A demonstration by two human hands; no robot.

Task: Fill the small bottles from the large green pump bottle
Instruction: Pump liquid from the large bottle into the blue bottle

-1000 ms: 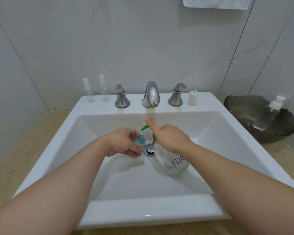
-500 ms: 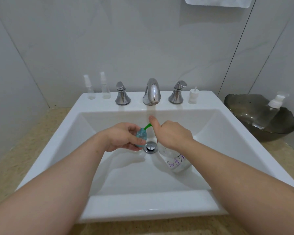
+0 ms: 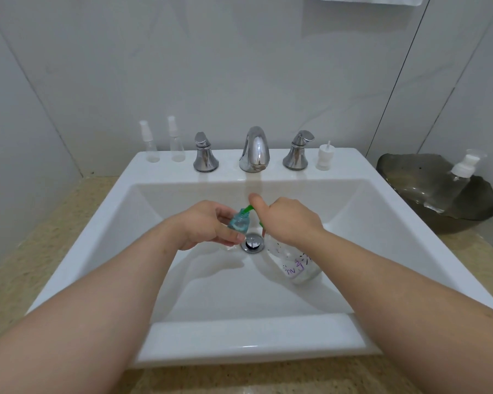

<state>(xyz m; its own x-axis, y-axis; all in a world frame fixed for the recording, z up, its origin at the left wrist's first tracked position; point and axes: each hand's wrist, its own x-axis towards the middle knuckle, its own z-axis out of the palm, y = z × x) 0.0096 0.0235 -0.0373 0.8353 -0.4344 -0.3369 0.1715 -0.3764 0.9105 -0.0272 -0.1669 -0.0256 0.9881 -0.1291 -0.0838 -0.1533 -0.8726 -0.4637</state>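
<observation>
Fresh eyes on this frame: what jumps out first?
Two bare forearms meet over the white sink, just above the drain. The left hand holds a small blue bottle under the green spout of the pump bottle, which the right hand grips at the top. On the back ledge, two clear spray bottles stand left of the chrome faucet.

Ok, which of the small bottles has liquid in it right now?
The small bottle in the left hand, tinted blue-green, under the green spout. The two spray bottles on the sink ledge look clear.
</observation>
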